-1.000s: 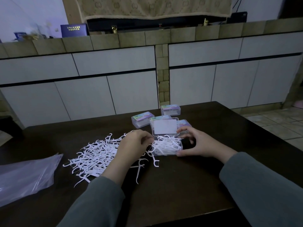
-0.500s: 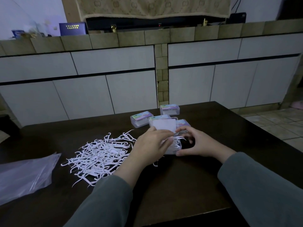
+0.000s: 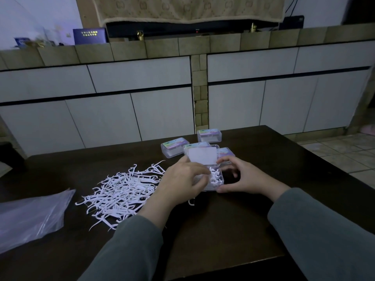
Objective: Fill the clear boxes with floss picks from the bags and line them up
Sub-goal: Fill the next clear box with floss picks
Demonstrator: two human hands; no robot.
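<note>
Blue booklet [image 3: 89,36] – gold characters, unreadable.

A home room: a dark table [image 3: 263,151] before white cabinets [image 3: 142,110] (tiled ledge [image 3: 162,47] above).

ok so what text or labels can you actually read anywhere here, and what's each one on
Nothing can be quoted with confidence.
Dark blue booklet on the ledge: two lines of pale characters, too small and blurred to read.
Closed clear boxes on the table: colourful lid labels with tiny print, unreadable.
Open box lid: a plain white panel, no text visible.
Plastic bag: no print visible.
</note>
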